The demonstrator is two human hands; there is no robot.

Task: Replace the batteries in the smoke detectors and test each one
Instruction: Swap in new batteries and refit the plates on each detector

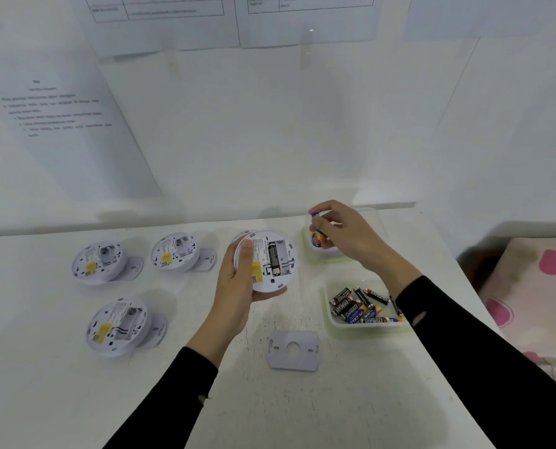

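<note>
Smoke detector is in the left hand, back side facing up, held just above the table. The thumb is pressed on its left rim and the other fingers curl underneath. One black battery sits in the open compartment; the slot beside it looks empty.

Right hand: the thumb and fingertips pinch a small blue-ended cell, the rest of which is hidden by the fingers. It's held right over the far tub, which has a yellow-and-blue cell inside.

Near tub, just in front of the far one, holds loose batteries — mostly black, a few blue.

A mounting plate lies flat on the table below the held unit, apart from it.

On the left of the table are three more detectors, all back side up with compartments open, each tilted on its own plate — far-left unit, far-middle unit and near-left unit.

Printed sheets are on the wall behind, and a pink-spotted cloth is off the right edge.
</note>
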